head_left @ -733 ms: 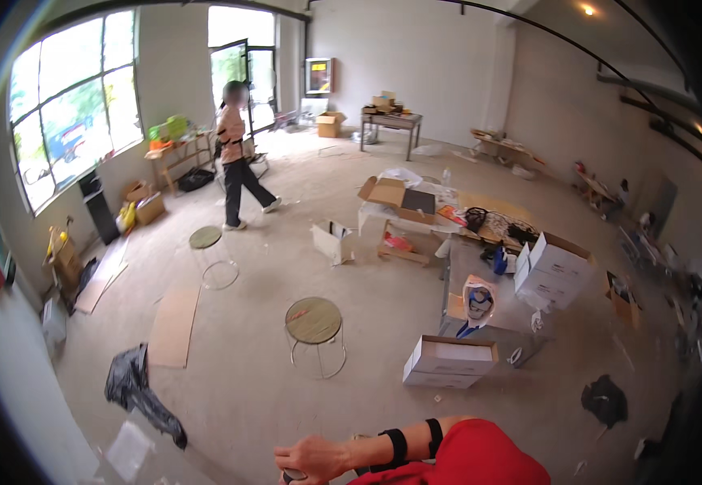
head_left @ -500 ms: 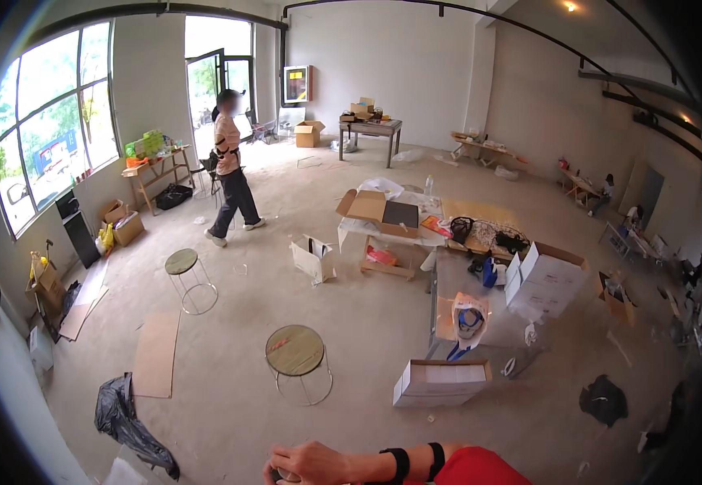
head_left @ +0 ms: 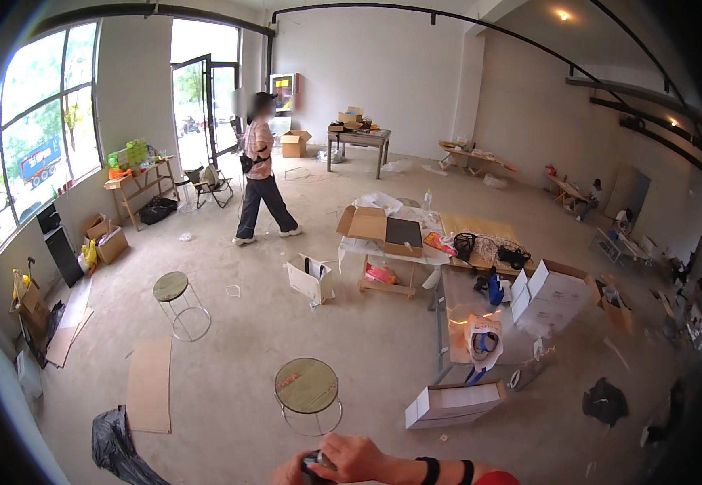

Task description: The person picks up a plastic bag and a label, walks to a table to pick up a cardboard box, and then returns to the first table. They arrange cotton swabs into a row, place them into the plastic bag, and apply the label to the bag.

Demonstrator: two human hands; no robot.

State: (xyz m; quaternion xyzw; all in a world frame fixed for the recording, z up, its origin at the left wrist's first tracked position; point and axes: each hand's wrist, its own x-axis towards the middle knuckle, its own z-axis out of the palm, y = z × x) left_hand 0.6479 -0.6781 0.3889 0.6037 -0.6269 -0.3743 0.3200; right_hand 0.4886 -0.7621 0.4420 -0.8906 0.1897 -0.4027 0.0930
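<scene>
the concrete floor (head_left: pixel 222 347) stretches ahead of me, widest between the far stool (head_left: pixel 171 285) on my left and the white paper bag (head_left: pixel 309 281) near the middle. the near stool (head_left: pixel 306 385) stands just in front of my hands, its round rim and thin metal legs breaking up the way straight ahead. to the left, a flat cardboard sheet (head_left: pixel 149 384) and a crumpled black bag (head_left: pixel 117 444) lie along the floor's edge. to the right, the grey desk (head_left: pixel 464 293) makes a border, with a long white box (head_left: pixel 454 406) by its near end and a stack of white boxes (head_left: pixel 550 299) on its right side. farther off, a person (head_left: pixel 259 174) is in mid-stride, well apart from me.

a small dark thing (head_left: pixel 315 461) sits between my two hands at the lower edge of my view, on the near side of the stool and apart from it. my left hand (head_left: pixel 292 470) closes on it from the left, partly cut off by the edge; my right hand (head_left: pixel 355 459) grips it from the right, fingers curled. i cannot tell what it is.
</scene>
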